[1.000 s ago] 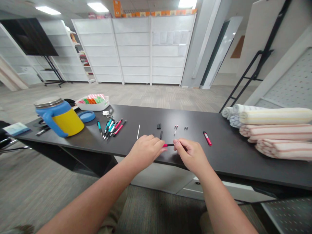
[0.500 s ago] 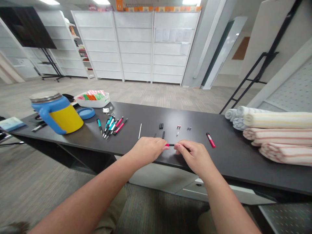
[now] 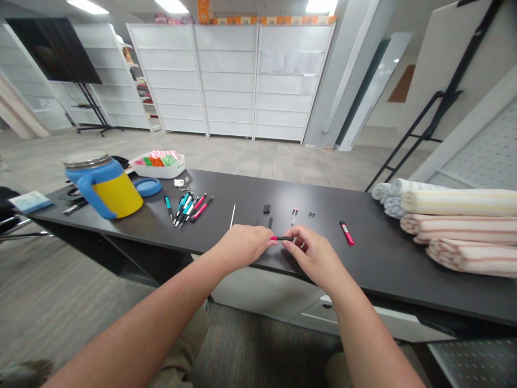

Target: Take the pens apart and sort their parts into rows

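Note:
A pen with a pinkish-red barrel and a black front part (image 3: 281, 238) lies level between my two hands, just above the table's front. My left hand (image 3: 244, 245) is closed round its red end. The fingertips of my right hand (image 3: 310, 252) pinch the black end. Beyond them on the table are a thin white stick like a refill (image 3: 232, 215), small black pieces (image 3: 267, 208), a black tube-like part (image 3: 270, 221), little red-tipped bits (image 3: 295, 211) and tiny metallic parts (image 3: 312, 214). To the right lies a red barrel-like piece (image 3: 346, 233).
On the dark table (image 3: 226, 186), several teal and red pens (image 3: 189, 209) lie left of my hands. Further left stand a blue and yellow mug (image 3: 117, 191), a blue lid (image 3: 147, 187) and a white basket (image 3: 172, 170) of colourful packets. Rolled striped cloths (image 3: 464, 226) are stacked right.
My right hand's fingers have shifted and opened slightly round the black end, showing more of it. The pen stays between both hands. The view has shifted a little.

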Tool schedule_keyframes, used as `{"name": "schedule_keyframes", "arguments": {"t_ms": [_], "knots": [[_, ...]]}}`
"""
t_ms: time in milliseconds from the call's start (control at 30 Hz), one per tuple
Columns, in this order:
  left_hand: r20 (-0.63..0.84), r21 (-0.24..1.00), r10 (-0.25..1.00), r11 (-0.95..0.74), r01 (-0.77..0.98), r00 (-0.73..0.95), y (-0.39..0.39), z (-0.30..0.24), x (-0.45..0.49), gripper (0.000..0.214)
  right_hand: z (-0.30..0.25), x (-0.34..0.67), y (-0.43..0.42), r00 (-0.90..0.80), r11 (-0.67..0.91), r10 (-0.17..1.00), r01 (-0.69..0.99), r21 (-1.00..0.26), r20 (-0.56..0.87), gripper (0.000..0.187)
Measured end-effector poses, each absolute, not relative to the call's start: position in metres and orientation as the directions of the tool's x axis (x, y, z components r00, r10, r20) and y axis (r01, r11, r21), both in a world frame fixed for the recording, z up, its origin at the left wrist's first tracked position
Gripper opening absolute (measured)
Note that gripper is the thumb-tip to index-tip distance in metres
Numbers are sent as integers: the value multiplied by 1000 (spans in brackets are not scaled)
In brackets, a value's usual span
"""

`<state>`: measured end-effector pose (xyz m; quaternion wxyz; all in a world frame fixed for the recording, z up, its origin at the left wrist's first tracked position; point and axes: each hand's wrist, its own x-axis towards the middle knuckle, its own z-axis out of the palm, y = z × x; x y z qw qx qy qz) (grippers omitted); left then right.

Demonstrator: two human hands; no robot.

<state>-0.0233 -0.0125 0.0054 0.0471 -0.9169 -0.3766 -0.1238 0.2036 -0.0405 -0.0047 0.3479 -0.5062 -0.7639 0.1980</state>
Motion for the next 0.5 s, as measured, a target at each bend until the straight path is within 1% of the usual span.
{"name": "schedule_keyframes", "arguments": {"t_ms": [67,133,233,300,333,400,433,500], "knots": [[257,21,681,-714,700,686,-11,5,-23,34,-4,203,-40,-231,390,920,621,-681,316,28],[235,24,683,-715,698,691,-10,6,-22,35,-4,203,-40,-262,380,925,618,-688,275,24],[219,14,681,-719,695,699,-9,6,-21,36,-4,203,-40,-304,404,914,640,-653,267,27],[225,18,681,-718,696,697,-9,5,-21,35,-5,203,-39,-282,407,913,647,-645,294,18],[229,27,685,-714,699,691,-9,5,-21,35,-6,203,-39,-269,404,915,645,-649,302,17],[232,44,692,-709,704,683,-9,5,-22,35,-6,203,-38,-263,401,916,646,-650,303,24],[229,50,694,-709,704,683,-9,5,-22,35,-6,202,-37,-278,409,912,653,-638,300,25],[222,56,694,-710,702,685,-9,5,-22,36,-7,201,-36,-314,431,902,688,-585,296,30]]}}
